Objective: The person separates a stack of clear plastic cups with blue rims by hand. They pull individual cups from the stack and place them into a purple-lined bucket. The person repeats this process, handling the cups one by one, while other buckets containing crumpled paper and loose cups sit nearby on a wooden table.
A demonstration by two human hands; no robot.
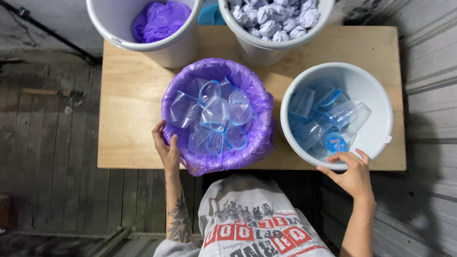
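Two bare hands are resting on two containers at the near edge of a wooden table [133,100]. The left hand [166,148] is lying open against the side of a bucket lined with a purple bag [216,71], fingers spread along the liner and gripping nothing. Just to the right of it, inside the liner, clear plastic cups [214,119] are piling up. The right hand [351,175] is pressing the near rim of a white bucket [381,104], fingers partly curled over the edge (more clear cups [323,119] are lying just beyond its fingertips). Farther from both hands, a bucket of purple bags [157,21] and a bucket of crumpled white wads [276,19] are standing.
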